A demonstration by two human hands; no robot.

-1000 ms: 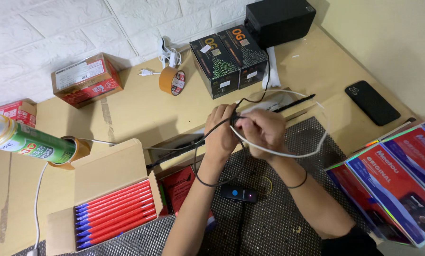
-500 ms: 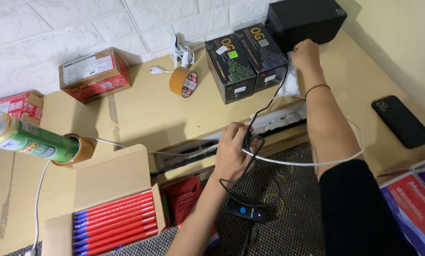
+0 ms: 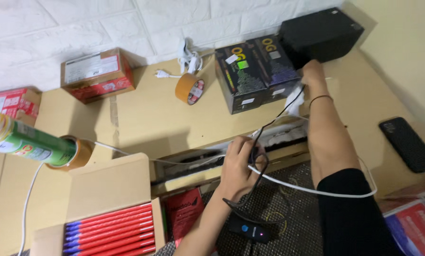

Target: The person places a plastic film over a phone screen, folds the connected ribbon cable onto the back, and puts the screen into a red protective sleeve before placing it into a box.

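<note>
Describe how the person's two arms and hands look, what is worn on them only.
Both hands are bare: no gloves, no rings that show. The right hand has a thin dark band around its wrist, and a black short sleeve covers the upper arm. The left hand and forearm are bare; no sleeve or band is visible there.

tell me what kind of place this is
Probably a small packing or repair workbench set against a white brick wall: a roll of brown packing tape, an open cardboard box of red-and-blue pens, and black and white cables gripped in the left hand.
</note>
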